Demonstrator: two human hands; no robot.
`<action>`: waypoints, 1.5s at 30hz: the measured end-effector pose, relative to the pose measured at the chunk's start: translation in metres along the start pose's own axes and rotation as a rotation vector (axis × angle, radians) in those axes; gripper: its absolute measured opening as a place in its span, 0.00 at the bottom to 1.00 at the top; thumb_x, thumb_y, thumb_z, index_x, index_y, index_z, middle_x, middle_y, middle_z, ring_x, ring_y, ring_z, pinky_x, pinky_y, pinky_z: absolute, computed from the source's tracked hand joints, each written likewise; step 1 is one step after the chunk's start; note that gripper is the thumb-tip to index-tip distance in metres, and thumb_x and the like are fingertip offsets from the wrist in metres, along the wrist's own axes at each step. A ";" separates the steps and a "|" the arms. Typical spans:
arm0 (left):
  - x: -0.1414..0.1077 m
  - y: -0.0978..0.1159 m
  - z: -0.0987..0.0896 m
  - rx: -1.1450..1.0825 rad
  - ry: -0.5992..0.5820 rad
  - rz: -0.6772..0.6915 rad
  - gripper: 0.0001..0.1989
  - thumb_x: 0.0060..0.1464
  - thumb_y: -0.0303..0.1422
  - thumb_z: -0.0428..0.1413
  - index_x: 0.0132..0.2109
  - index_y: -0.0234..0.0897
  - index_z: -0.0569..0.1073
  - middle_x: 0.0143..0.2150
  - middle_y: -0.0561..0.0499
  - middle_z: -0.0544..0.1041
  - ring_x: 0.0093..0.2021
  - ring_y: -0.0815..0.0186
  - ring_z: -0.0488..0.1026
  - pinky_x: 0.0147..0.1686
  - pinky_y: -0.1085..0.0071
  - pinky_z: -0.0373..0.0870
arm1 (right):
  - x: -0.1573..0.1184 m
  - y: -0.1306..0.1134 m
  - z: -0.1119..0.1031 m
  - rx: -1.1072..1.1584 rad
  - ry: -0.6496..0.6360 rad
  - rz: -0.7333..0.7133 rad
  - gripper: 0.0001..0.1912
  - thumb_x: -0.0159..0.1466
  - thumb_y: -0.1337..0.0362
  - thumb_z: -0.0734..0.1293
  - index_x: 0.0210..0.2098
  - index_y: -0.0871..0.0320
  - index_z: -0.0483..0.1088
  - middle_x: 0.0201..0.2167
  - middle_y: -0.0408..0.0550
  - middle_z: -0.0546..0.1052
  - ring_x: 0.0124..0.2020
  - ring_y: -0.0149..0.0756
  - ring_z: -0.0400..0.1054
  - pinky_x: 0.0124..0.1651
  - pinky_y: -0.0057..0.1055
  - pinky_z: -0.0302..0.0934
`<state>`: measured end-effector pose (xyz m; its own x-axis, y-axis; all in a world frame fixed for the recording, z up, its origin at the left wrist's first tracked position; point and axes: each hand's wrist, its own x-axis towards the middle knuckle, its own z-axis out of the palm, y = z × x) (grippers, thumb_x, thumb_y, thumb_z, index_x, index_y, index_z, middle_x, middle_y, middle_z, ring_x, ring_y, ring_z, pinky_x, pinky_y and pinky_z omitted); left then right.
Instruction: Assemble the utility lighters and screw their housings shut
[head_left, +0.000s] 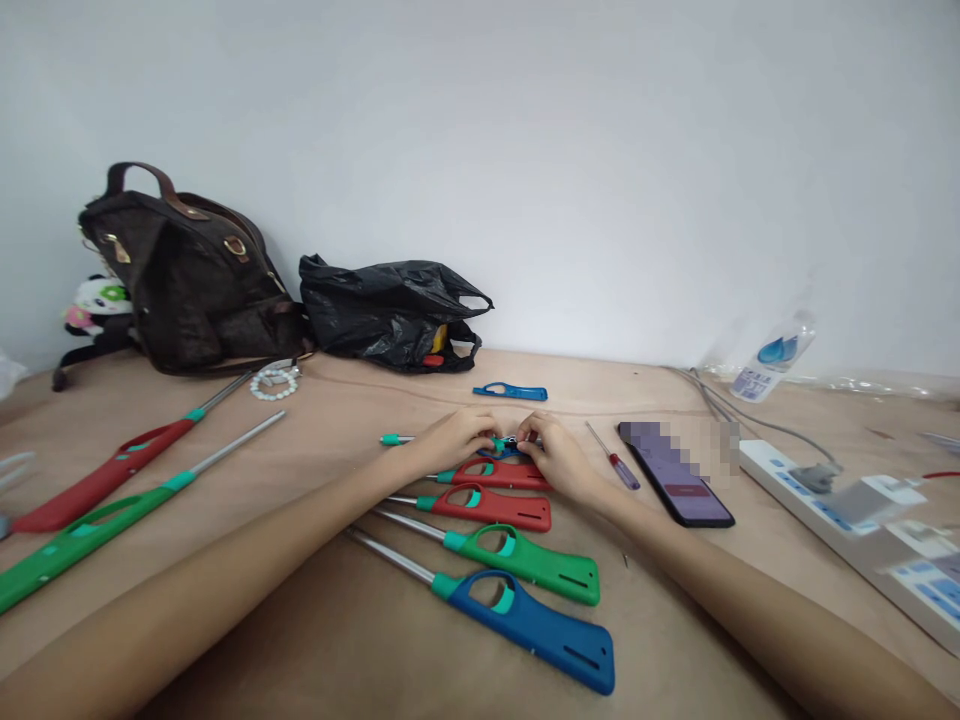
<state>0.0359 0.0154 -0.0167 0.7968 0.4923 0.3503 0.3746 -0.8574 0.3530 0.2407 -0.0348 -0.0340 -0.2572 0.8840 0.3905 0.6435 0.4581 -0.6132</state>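
Observation:
My left hand (457, 438) is closed, its fingertips pinching the teal part of an opened blue lighter (512, 443), whose metal tube shows to the left of the hand. My right hand (546, 446) has its fingers bent together on the right side of the same lighter's black inner parts. Just beyond lies a loose blue shell half (510, 391). Nearer to me, two red lighters (495, 505), a green lighter (532, 562) and a whole blue lighter (532, 625) lie in a row, handles to the right.
At left are another red lighter (105, 480), a green one (90, 530), a bracelet (274, 382) and a dark backpack (202, 290). A black plastic bag (375, 310) stands behind. Rightward are a screwdriver (623, 470), phone (675, 480), power strip (817, 520) and bottle (776, 358).

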 end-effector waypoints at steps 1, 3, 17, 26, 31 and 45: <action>0.001 0.000 0.001 -0.013 -0.002 -0.002 0.09 0.55 0.20 0.52 0.40 0.34 0.74 0.38 0.50 0.75 0.40 0.66 0.71 0.41 0.74 0.65 | 0.000 0.000 0.000 0.005 0.002 -0.004 0.08 0.57 0.75 0.61 0.29 0.56 0.62 0.32 0.46 0.70 0.37 0.37 0.64 0.41 0.33 0.59; 0.003 0.000 0.002 -0.028 -0.008 0.000 0.09 0.54 0.20 0.52 0.40 0.34 0.74 0.38 0.50 0.75 0.40 0.66 0.71 0.41 0.74 0.65 | 0.000 0.001 0.001 0.014 0.007 -0.010 0.08 0.56 0.76 0.61 0.28 0.56 0.62 0.32 0.46 0.70 0.37 0.37 0.64 0.41 0.33 0.59; 0.005 0.003 0.003 -0.050 0.013 -0.004 0.08 0.53 0.20 0.51 0.36 0.34 0.72 0.36 0.51 0.73 0.37 0.67 0.69 0.38 0.75 0.64 | -0.002 0.001 0.003 0.054 0.017 0.014 0.08 0.57 0.75 0.60 0.29 0.55 0.62 0.32 0.45 0.70 0.37 0.36 0.64 0.42 0.32 0.60; 0.004 0.003 0.004 -0.054 0.018 -0.003 0.08 0.53 0.19 0.51 0.36 0.33 0.71 0.36 0.51 0.73 0.37 0.67 0.69 0.38 0.75 0.63 | -0.001 0.003 0.004 0.058 0.034 -0.006 0.08 0.56 0.74 0.60 0.28 0.55 0.61 0.31 0.46 0.69 0.36 0.37 0.64 0.42 0.33 0.59; 0.005 0.001 0.006 -0.050 0.030 0.005 0.08 0.54 0.18 0.50 0.37 0.33 0.71 0.37 0.50 0.73 0.38 0.67 0.69 0.39 0.74 0.64 | -0.001 0.001 0.004 0.055 0.049 0.001 0.07 0.57 0.74 0.59 0.28 0.55 0.60 0.31 0.45 0.69 0.36 0.37 0.63 0.41 0.32 0.59; 0.004 0.000 0.006 0.001 0.025 0.046 0.10 0.54 0.19 0.50 0.36 0.33 0.74 0.36 0.50 0.74 0.39 0.67 0.70 0.40 0.74 0.65 | 0.000 -0.001 0.002 -0.008 0.027 0.004 0.09 0.56 0.77 0.61 0.28 0.56 0.62 0.32 0.45 0.69 0.38 0.37 0.63 0.43 0.33 0.58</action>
<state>0.0424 0.0162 -0.0205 0.8014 0.4555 0.3876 0.3380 -0.8796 0.3348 0.2391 -0.0354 -0.0350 -0.2351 0.8828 0.4066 0.6504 0.4537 -0.6091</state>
